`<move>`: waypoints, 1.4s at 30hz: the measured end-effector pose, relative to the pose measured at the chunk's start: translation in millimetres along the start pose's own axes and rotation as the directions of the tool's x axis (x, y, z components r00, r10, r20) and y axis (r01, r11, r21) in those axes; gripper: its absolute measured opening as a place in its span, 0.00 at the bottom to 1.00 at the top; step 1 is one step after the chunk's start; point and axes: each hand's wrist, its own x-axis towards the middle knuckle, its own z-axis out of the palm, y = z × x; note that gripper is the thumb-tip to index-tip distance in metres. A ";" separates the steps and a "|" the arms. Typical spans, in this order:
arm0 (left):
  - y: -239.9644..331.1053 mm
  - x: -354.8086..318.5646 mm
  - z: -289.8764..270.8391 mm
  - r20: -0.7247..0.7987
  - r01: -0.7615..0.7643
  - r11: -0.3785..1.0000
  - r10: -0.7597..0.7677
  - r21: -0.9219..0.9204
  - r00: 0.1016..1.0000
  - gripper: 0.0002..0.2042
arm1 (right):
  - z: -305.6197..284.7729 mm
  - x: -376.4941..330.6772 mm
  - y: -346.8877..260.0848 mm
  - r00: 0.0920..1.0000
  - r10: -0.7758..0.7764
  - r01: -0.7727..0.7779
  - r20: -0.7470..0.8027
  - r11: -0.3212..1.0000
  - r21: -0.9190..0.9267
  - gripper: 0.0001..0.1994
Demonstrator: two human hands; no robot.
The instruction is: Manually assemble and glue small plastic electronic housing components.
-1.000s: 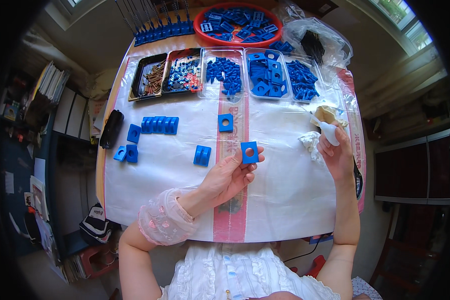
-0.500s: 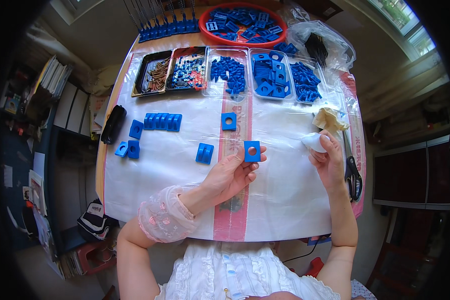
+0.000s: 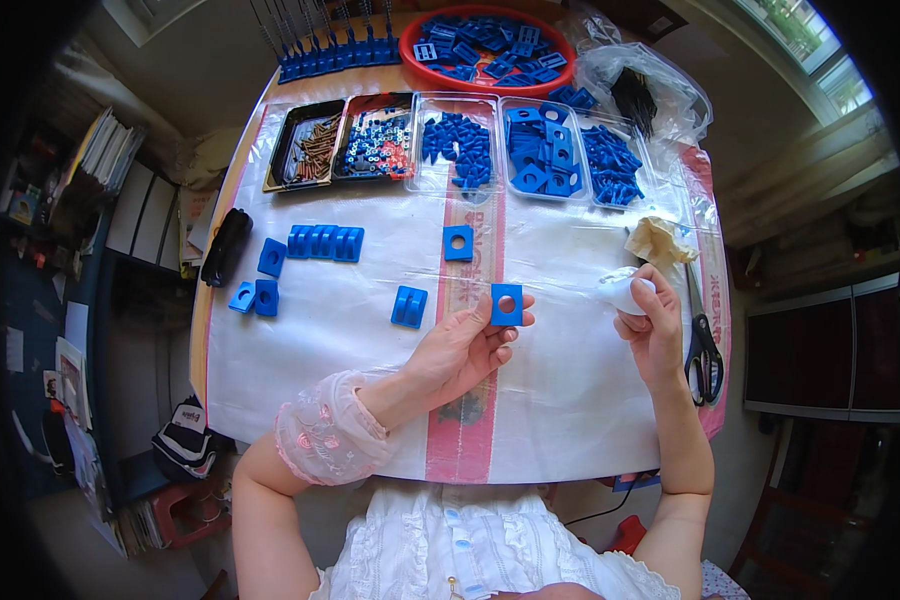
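Head view: left hand (image 3: 465,350) pinches blue square block with round hole (image 3: 506,304) at fingertips, lifted above white table cover (image 3: 570,400). Right hand (image 3: 650,325) closed around small white wad (image 3: 618,293), just right of block, level with it. Clear bag of dark parts (image 3: 645,85) far right; red round bowl (image 3: 415,50) beside it; scissors (image 3: 705,345) at right edge.

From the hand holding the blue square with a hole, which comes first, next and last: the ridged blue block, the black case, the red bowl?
Head view, measured from the left hand, which holds the blue square:
1. Ridged blue block, just to its left on the sheet.
2. Black case, at the table's left edge.
3. Red bowl, at the far edge, full of blue parts.
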 end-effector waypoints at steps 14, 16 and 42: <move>-0.3 -1.0 0.7 -0.002 0.008 0.999 -0.008 0.032 1.000 0.25 | 1.4 -1.8 0.5 1.000 0.004 -0.004 -0.005 1.000 0.014 0.06; -0.2 -1.2 -0.1 -0.001 0.010 0.999 -0.010 0.035 1.000 0.25 | 2.1 -1.6 0.5 1.000 0.009 -0.009 -0.016 1.000 0.018 0.06; -0.9 -0.6 -2.2 0.013 0.013 0.998 -0.014 0.061 1.000 0.25 | 5.5 -2.2 0.6 0.999 0.025 -0.025 -0.033 1.000 -0.008 0.06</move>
